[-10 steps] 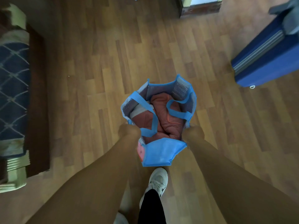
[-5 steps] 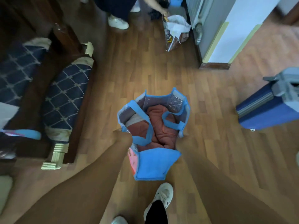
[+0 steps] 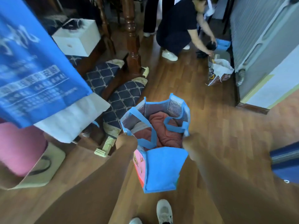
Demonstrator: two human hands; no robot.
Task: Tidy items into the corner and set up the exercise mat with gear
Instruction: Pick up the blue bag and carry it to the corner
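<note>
We held the bag (image 3: 161, 168) between both hands, left hand (image 3: 127, 141) and right hand (image 3: 190, 141) gripping opposite rims, mouth upward.

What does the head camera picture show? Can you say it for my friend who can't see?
Two hands, left and right, hold the sides of an open blue bag above a wood floor. Reddish cloth is stuffed inside. Farther off, a crouching person reaches toward a white bag.
</note>
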